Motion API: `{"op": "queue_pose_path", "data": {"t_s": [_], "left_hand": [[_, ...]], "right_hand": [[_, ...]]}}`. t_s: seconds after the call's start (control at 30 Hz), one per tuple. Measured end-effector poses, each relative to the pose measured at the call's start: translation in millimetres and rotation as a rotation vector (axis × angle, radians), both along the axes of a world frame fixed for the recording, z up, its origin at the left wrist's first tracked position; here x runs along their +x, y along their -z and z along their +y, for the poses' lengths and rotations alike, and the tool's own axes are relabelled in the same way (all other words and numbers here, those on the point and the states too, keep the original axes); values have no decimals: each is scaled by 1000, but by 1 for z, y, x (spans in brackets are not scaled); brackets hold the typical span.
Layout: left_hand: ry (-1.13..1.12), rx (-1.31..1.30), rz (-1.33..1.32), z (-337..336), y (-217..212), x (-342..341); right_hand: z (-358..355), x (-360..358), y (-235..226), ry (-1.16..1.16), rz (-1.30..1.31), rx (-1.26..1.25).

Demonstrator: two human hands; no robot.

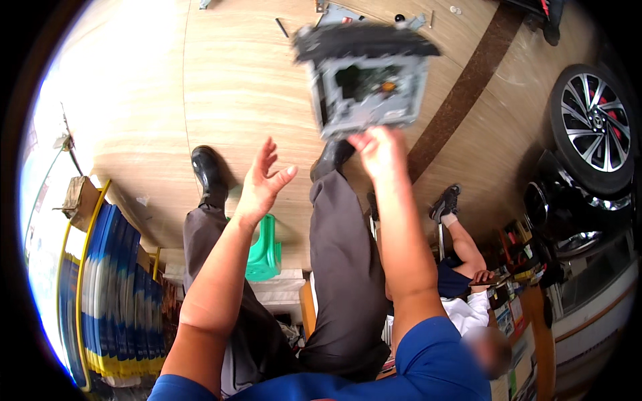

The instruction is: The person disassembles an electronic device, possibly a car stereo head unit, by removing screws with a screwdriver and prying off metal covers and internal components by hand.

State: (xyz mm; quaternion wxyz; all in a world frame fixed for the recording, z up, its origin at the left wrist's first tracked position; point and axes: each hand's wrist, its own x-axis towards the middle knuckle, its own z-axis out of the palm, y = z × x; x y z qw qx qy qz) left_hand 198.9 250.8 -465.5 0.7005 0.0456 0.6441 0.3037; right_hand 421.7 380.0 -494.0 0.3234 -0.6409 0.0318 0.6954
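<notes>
A boxy grey metal electronic unit (pixel 368 80), resembling a car stereo, is held out above the floor. One face is open and shows dark insides with a small orange part. A black front panel runs along its far side, blurred by motion. My right hand (pixel 382 152) grips its near edge, thumb and fingers pinched together. To the left, my left hand (pixel 262 184) is apart from the unit, with fingers spread and nothing in it.
Small parts and a grey plate (pixel 341 15) lie on the floor beyond the unit. A green stool (pixel 265 250) stands between my legs. On the left is a yellow rack (pixel 85 281) of blue packages. A seated person (pixel 461 267) and a car wheel (pixel 595 120) are on the right.
</notes>
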Motion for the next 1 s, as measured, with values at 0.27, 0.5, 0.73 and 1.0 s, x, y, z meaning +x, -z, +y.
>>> {"op": "queue_pose_path", "data": {"t_s": [0.27,0.5,0.73,1.0], "left_hand": [[-243,43,-5,6,-5,-14],[-354,103,14,-6,-6,-38],[-605,-52,2,-19,-1,-61],[-619,-261,268,-35,10,-62]], "right_hand": [[-92,-59,-44,-179,197,-216],[-98,-59,-19,-368,341,-197],[14,-9,107,-1124,-523,76],[130,-119,173,-951,-1109,-140]]}}
